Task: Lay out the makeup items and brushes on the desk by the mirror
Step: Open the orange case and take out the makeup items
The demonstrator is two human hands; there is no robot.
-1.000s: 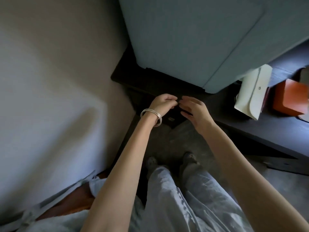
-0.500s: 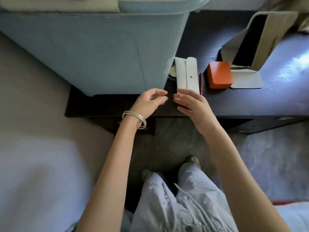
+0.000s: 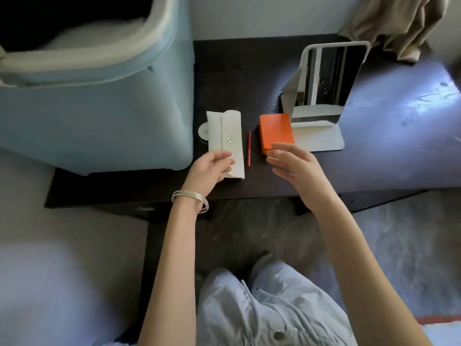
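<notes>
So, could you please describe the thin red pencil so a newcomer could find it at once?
Start at the big blue bin on the dark desk. Right of it, the red pencil lies between the white snap pouch and orange box, the only slim stick there.

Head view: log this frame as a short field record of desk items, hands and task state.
desk: dark, holds all items
mirror: upright on white stand, right of centre
orange box: closed, in front of mirror
white pouch: snapped shut, flat
red pencil: between pouch and box
left hand: fingers on pouch's near end
right hand: open, near box
task state: nothing unpacked
</notes>
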